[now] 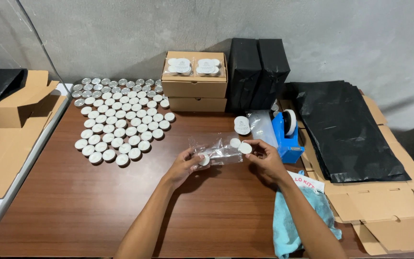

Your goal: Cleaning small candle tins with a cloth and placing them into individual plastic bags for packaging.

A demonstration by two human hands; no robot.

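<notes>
Head view: a clear plastic bag (216,149) is held just above the brown worktop (97,201), a little right of the middle of the picture. It is crinkled and see-through, lies roughly level with its length running from 9 o'clock to 3 o'clock, and catches pale glints along its folds. Small round tins with white lids go with it: one tin (204,159) sits at the bag's left end, and two more tins (241,146) show at its right end, side by side; whether these lie inside the plastic or at its mouth cannot be told. The left hand (184,165) is partly closed, its thumb and fingertips pinching the left end of the bag around the single tin. The right hand (263,156) is also partly closed, its fingertips curled in on the right end of the bag and touching the nearer of the two tins. At 10 o'clock from the hands, well apart, a large cluster of the same tins (120,117) stands in close rows on the worktop. At 12 o'clock are stacked cardboard boxes (195,86), with black wrapped parcels (258,72) just beside them. At 2 o'clock, near the right hand, stands a blue tape dispenser (287,136). A light blue cloth (293,218) lies under the right forearm at 5 o'clock.
</notes>
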